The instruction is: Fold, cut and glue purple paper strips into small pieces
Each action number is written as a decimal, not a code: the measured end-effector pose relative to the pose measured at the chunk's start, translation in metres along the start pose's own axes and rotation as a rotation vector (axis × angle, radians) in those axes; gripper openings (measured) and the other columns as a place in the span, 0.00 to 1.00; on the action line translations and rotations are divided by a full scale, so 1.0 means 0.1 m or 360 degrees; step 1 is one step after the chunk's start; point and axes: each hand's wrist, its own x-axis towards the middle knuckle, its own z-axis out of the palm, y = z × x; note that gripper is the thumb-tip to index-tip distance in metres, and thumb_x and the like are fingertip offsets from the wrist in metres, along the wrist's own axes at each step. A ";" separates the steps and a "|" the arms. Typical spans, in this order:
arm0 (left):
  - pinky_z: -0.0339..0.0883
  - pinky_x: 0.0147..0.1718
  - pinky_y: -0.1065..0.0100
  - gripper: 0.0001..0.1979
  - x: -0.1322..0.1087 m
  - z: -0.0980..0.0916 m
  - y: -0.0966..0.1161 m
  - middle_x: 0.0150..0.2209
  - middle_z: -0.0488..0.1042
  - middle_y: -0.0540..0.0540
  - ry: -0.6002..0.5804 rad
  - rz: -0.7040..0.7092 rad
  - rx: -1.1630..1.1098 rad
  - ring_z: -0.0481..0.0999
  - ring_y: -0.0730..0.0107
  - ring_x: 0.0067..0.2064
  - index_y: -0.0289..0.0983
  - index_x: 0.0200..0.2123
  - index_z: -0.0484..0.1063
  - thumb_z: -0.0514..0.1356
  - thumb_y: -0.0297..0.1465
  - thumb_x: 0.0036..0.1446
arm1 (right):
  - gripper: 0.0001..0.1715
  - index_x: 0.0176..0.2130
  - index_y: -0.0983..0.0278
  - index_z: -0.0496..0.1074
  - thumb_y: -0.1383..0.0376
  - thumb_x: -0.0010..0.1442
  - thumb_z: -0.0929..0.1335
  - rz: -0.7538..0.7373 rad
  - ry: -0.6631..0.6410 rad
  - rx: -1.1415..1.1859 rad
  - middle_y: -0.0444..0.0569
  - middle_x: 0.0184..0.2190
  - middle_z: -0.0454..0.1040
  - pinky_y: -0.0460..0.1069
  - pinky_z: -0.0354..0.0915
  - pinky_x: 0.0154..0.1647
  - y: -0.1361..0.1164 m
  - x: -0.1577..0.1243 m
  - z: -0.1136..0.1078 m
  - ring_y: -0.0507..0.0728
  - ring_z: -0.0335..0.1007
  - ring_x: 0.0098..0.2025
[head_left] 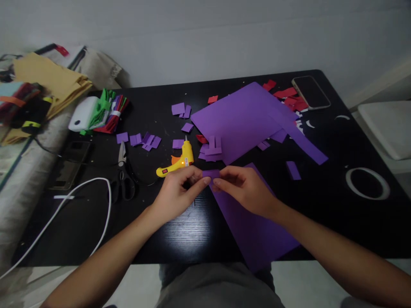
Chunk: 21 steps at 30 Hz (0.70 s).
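Note:
Between my two hands, above the near purple sheet, is a small folded purple paper piece (210, 173). My left hand (181, 186) pinches its left end with thumb and fingers. Its right end is gripped by my right hand (245, 186) in the same way. Beneath my right hand and forearm lies a large purple sheet (257, 231). Just beyond my left hand rests a yellow glue gun (176, 161) with an orange trigger, its nozzle pointing away. Close by is a stack of folded purple pieces (213, 149).
Black-handled scissors (123, 175) and a white cable (107, 205) lie left on the black table (154, 244). Another purple sheet (237, 115), red scraps (290, 100), a phone (311, 92) and a tape ring (367, 184) are on the right. Bundled paper strips (107, 111) sit at far left.

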 end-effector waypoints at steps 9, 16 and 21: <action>0.60 0.30 0.68 0.17 -0.01 -0.04 -0.02 0.26 0.68 0.52 -0.0087 0.0056 0.0163 0.66 0.73 0.29 0.37 0.29 0.70 0.61 0.40 0.69 | 0.12 0.32 0.62 0.76 0.57 0.60 0.76 0.0009 -0.0013 -0.0034 0.45 0.29 0.81 0.51 0.74 0.40 -0.01 -0.01 -0.02 0.57 0.82 0.36; 0.61 0.30 0.69 0.17 0.00 -0.02 -0.01 0.26 0.71 0.51 -0.0088 -0.0006 0.0085 0.68 0.72 0.29 0.37 0.29 0.70 0.61 0.40 0.68 | 0.14 0.34 0.62 0.76 0.55 0.59 0.76 0.0089 -0.0106 0.0171 0.44 0.30 0.80 0.52 0.77 0.43 -0.06 0.01 -0.03 0.57 0.82 0.36; 0.61 0.29 0.69 0.17 -0.01 -0.01 -0.01 0.26 0.73 0.50 -0.0089 -0.0018 0.0077 0.69 0.72 0.29 0.36 0.28 0.71 0.62 0.40 0.68 | 0.16 0.31 0.62 0.77 0.53 0.62 0.74 0.0034 -0.0096 -0.0051 0.46 0.29 0.81 0.52 0.76 0.42 -0.06 0.00 -0.02 0.56 0.81 0.35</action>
